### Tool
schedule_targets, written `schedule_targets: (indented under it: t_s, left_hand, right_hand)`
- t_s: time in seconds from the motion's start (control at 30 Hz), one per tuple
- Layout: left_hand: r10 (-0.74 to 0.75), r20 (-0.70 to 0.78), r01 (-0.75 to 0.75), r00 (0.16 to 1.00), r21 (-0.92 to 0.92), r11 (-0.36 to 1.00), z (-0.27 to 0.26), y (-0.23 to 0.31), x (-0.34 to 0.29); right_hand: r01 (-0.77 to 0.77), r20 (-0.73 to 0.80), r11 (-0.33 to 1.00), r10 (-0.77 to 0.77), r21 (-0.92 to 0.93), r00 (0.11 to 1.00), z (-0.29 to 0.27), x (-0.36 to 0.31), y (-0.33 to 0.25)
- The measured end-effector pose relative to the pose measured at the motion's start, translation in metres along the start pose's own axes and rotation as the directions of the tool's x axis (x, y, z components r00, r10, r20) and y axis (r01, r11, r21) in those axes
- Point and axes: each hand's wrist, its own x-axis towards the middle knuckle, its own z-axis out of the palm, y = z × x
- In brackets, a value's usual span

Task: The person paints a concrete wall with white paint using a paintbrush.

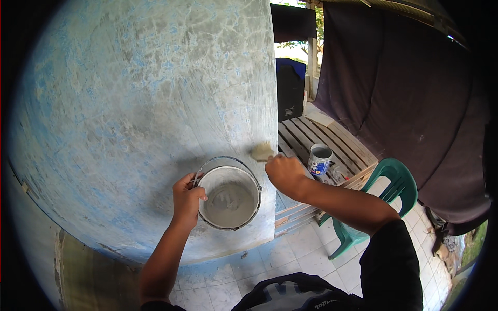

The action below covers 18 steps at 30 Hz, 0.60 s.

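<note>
My left hand point(188, 201) is closed on the rim of a round bucket point(252, 182), with the thumb over the inner wall. Inside the bucket is a pale grey, thick-looking paste point(228, 199). A paintbrush point(261, 151) with light bristles is in my right hand point(285, 173), the fingers wrapped round its handle. Its bristles meet or nearly meet the wall point(155, 98) close to the right-hand edge; I cannot tell whether they touch. Patchy grey-white coating covers the wall, with blue showing through in places.
Right of the wall stands a slatted wooden bench point(353, 150) bearing a paint can point(318, 165). A green plastic chair point(402, 181) is beside my right arm. Behind are a black speaker-like box point(290, 93) and a dark hanging cloth point(404, 98). Pale tiles point(290, 254) cover the floor.
</note>
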Motion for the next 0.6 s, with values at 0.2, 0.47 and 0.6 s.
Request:
schedule_targets:
  t_s: [0.2, 0.47, 0.6]
  left_hand:
    - [0.025, 0.013, -0.026, 1.000, 0.025, 0.999, -0.002, 0.007, -0.005]
    - [0.019, -0.030, -0.019, 0.999, -0.002, 1.000, -0.016, 0.004, -0.016]
    - [0.010, -0.023, -0.011, 1.000, -0.045, 0.999, -0.028, -0.005, -0.020]
  right_hand:
    - [-0.134, -0.018, 0.987, 0.136, 0.085, 0.991, -0.071, 0.032, 0.029]
    - [-0.211, -0.632, 0.976, 0.132, -0.050, 0.763, -0.126, 0.059, 0.031]
    - [-0.137, -0.430, 0.975, 0.051, -0.172, 0.902, -0.040, 0.042, -0.012]
